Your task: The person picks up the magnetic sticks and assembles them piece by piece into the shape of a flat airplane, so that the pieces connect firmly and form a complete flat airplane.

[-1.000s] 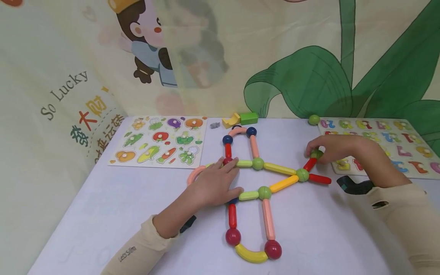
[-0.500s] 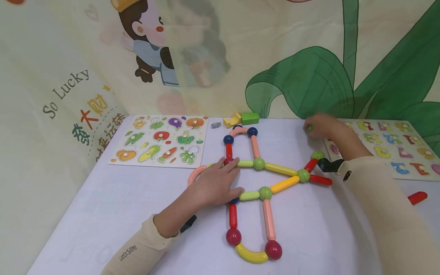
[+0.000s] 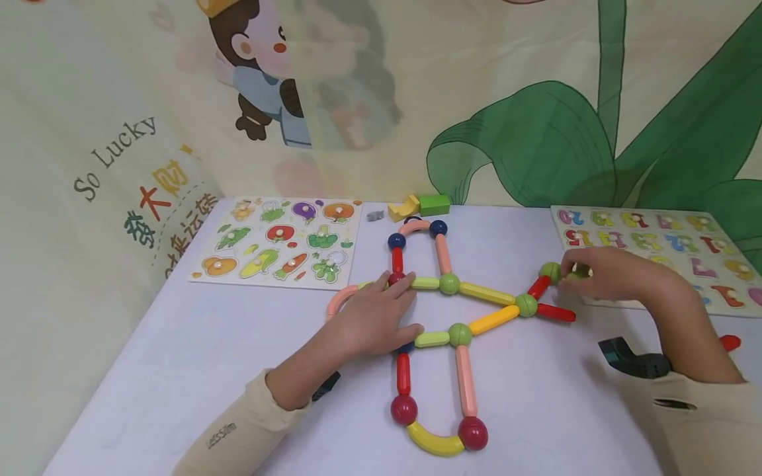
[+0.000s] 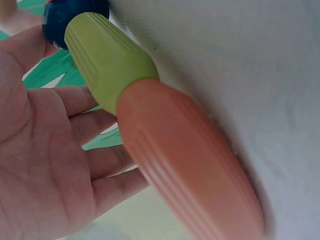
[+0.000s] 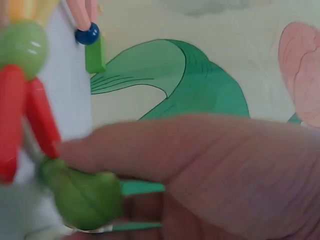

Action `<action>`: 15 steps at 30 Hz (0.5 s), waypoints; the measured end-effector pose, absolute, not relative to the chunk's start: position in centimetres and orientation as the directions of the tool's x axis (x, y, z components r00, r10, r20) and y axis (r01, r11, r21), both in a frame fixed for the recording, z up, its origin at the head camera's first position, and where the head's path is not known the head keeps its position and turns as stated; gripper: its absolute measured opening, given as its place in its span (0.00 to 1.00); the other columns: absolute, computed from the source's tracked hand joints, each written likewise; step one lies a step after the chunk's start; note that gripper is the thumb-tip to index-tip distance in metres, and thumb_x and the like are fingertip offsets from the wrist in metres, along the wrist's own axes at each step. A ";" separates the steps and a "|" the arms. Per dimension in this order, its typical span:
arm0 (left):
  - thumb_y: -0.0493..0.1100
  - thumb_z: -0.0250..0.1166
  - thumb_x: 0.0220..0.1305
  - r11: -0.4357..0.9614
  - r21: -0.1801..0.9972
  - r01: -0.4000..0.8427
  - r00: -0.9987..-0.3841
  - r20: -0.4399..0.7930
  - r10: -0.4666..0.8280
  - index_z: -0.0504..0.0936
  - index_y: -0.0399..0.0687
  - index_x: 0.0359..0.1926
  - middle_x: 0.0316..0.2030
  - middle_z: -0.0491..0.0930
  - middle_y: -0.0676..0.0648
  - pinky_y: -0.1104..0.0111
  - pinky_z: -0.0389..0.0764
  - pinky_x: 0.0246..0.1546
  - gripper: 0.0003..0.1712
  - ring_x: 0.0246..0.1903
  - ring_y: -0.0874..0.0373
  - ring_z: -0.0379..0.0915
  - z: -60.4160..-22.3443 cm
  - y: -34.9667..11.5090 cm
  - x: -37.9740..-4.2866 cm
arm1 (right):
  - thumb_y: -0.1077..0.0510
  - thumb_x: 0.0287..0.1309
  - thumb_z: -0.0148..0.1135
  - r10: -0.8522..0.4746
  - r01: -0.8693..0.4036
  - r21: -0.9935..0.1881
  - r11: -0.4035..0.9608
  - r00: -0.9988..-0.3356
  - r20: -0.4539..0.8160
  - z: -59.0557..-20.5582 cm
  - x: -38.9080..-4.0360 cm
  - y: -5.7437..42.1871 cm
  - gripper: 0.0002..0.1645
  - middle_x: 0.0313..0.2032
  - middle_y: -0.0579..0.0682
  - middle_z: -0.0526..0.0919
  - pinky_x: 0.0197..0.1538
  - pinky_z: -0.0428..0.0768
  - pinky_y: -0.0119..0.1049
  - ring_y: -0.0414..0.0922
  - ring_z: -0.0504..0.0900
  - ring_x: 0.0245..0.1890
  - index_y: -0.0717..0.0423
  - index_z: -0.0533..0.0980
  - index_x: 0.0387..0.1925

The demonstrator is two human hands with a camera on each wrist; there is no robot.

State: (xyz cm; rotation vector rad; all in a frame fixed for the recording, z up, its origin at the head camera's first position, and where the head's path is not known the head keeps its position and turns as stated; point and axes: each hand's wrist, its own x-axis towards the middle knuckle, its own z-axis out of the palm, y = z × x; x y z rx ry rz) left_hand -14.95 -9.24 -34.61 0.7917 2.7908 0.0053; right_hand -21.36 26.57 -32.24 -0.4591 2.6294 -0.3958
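Observation:
On the table lies a flat figure of magnetic sticks and balls. My left hand (image 3: 375,314) rests on its left part with fingers spread, over a red ball and a dark blue ball (image 4: 70,20). Beside the palm are a light green stick (image 4: 110,60) and a curved pink stick (image 4: 190,160). My right hand (image 3: 607,274) pinches a green ball (image 5: 90,200) between thumb and fingers. That ball is close beside another green ball (image 3: 550,272), which caps the upper red stick (image 3: 539,288). A lower red stick (image 3: 556,313) branches from the same green joint ball (image 3: 526,305).
A vegetable puzzle board (image 3: 276,241) lies back left, a number puzzle board (image 3: 667,231) back right. Yellow (image 3: 404,208) and green blocks (image 3: 434,205) and a small grey piece (image 3: 375,215) sit by the wall cloth. A loose red stick (image 3: 730,342) shows behind the right wrist.
My right hand let go of the ball on the upper red stick, reached back for the loose green ball near the wall, and brought it forward beside the first. The left hand stayed put.

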 end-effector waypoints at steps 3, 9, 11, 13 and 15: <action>0.66 0.52 0.57 0.854 0.065 0.516 -0.824 -0.232 0.516 0.63 0.51 0.65 0.68 0.49 0.51 0.55 0.61 0.57 0.39 0.65 0.43 0.44 -34.6 -9.2 -14.9 | 0.50 0.48 0.65 -0.392 -0.226 -0.377 0.898 -0.801 -0.453 -32.8 -19.2 27.0 0.15 0.31 0.48 0.72 0.26 0.75 0.36 0.45 0.71 0.30 0.48 0.74 0.37; 0.66 0.52 0.58 0.853 0.061 0.519 -0.822 -0.236 0.518 0.63 0.51 0.65 0.68 0.49 0.51 0.55 0.61 0.57 0.39 0.65 0.43 0.44 -34.6 -9.2 -14.8 | 0.47 0.43 0.69 -0.400 -0.241 -0.373 0.896 -0.804 -0.440 -34.3 -16.8 28.0 0.18 0.31 0.45 0.71 0.26 0.74 0.33 0.45 0.69 0.34 0.47 0.75 0.36; 0.66 0.52 0.57 0.853 0.058 0.519 -0.823 -0.234 0.517 0.63 0.51 0.64 0.68 0.49 0.51 0.55 0.61 0.57 0.39 0.65 0.43 0.44 -34.6 -9.2 -14.8 | 0.48 0.42 0.69 -0.402 -0.257 -0.369 0.893 -0.823 -0.401 -34.7 -16.7 28.1 0.18 0.30 0.44 0.72 0.26 0.73 0.33 0.45 0.69 0.34 0.48 0.76 0.36; 0.66 0.52 0.57 0.853 0.057 0.520 -0.823 -0.235 0.517 0.63 0.51 0.64 0.68 0.49 0.50 0.55 0.61 0.57 0.39 0.65 0.43 0.44 -34.6 -9.2 -14.8 | 0.48 0.42 0.70 -0.414 -0.280 -0.372 0.885 -0.838 -0.354 -35.0 -16.8 28.0 0.17 0.30 0.43 0.72 0.28 0.73 0.32 0.44 0.69 0.33 0.48 0.76 0.35; 0.66 0.52 0.58 0.853 0.057 0.519 -0.823 -0.236 0.517 0.63 0.51 0.64 0.68 0.49 0.50 0.55 0.61 0.57 0.39 0.65 0.43 0.44 -34.5 -9.3 -14.9 | 0.47 0.42 0.70 -0.441 -0.316 -0.378 0.870 -0.842 -0.311 -35.2 -16.9 27.7 0.18 0.29 0.42 0.73 0.28 0.73 0.31 0.43 0.69 0.33 0.48 0.76 0.35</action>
